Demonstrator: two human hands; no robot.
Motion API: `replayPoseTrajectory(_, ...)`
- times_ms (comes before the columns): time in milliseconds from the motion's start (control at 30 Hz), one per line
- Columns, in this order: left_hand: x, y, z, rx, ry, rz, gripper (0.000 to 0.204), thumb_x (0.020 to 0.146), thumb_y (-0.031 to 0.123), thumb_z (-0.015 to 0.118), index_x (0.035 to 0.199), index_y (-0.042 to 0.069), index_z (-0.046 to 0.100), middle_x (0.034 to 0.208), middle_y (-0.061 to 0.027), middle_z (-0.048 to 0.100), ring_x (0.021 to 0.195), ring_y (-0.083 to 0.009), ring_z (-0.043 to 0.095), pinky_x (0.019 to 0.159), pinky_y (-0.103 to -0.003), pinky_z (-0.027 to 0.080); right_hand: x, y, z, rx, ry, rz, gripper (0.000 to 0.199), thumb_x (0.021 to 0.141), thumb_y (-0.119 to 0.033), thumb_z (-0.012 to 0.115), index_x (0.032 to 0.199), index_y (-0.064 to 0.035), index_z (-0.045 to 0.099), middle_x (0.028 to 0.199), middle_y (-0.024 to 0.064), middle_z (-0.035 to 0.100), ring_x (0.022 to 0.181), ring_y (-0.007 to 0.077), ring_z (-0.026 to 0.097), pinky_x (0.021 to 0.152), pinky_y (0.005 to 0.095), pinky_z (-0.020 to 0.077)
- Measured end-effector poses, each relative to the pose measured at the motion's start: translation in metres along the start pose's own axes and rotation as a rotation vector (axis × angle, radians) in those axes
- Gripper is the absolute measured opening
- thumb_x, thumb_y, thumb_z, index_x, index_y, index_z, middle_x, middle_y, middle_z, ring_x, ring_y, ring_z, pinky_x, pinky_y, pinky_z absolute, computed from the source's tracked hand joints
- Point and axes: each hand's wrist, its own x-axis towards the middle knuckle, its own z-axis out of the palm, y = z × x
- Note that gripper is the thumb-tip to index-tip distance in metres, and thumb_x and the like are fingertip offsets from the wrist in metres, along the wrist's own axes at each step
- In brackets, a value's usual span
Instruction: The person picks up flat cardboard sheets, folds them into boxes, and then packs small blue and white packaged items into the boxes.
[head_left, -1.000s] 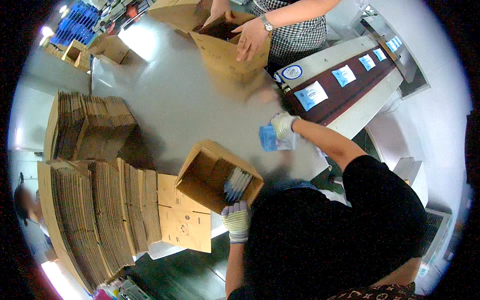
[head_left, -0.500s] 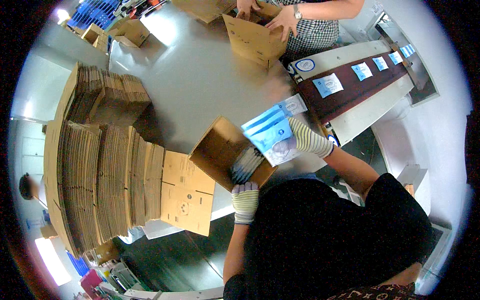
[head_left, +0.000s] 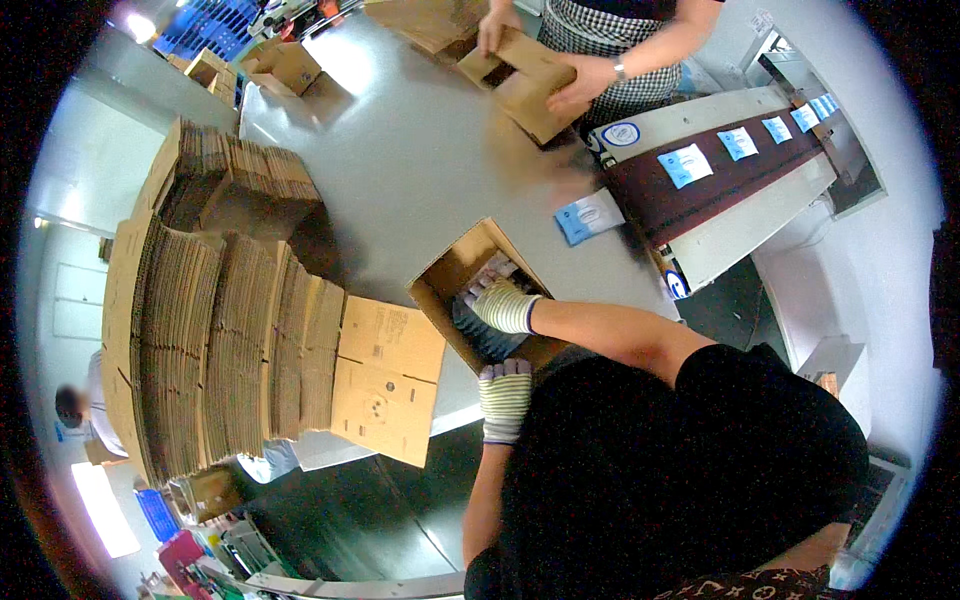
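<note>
An open cardboard box [head_left: 440, 280] stands on the table in front of me, with a row of pouches [head_left: 482, 332] standing on edge inside. My left hand [head_left: 505, 402], in a striped glove with grey fingertips, is closed over the box's near rim. My right hand [head_left: 503, 303], gloved alike, is down inside the box with its fingers curled over pouches; their lower parts are hidden. One blue and white pouch [head_left: 588, 217] lies on the table beyond the box, by the conveyor's end.
A dark conveyor belt [head_left: 640, 200] at right carries several spaced pouches. Stacks of flattened cartons [head_left: 190, 340] fill the left, with a flat carton [head_left: 385, 385] beside my box. Across the grey table [head_left: 400, 150], a co-worker's hands [head_left: 590, 82] hold another box [head_left: 530, 90].
My right hand has carried several pouches from above the box's right side down into it. The left hand stays at the rim. The co-worker's box has tilted.
</note>
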Motion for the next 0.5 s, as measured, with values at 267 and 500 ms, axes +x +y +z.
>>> replayPoseTrajectory(267,0.005,-0.001,-0.004,-0.063,0.051,-0.047,0.008,0.075,0.019,0.048,0.082,0.015,0.051,0.071,-0.0004,0.046,0.068,-0.0152,0.048,0.068,-0.033,0.036,-0.042,0.002,-0.037,0.241,0.100,-0.066,0.071,0.068,-0.020,0.070,0.128,-0.0032,0.038,0.124,0.0198,0.047,0.116,0.0369,0.045,0.096,0.0478,0.0381)
replayPoseTrajectory(500,0.007,-0.001,-0.002,-0.075,0.077,-0.052,0.008,0.075,0.020,0.050,0.082,0.017,0.052,0.071,0.0005,0.046,0.068,-0.0147,0.048,0.069,-0.032,0.033,-0.111,0.025,-0.064,0.711,0.520,-0.310,0.055,0.076,-0.018,0.062,0.126,-0.0047,0.042,0.122,0.0188,0.049,0.111,0.0333,0.049,0.095,0.0419,0.0395)
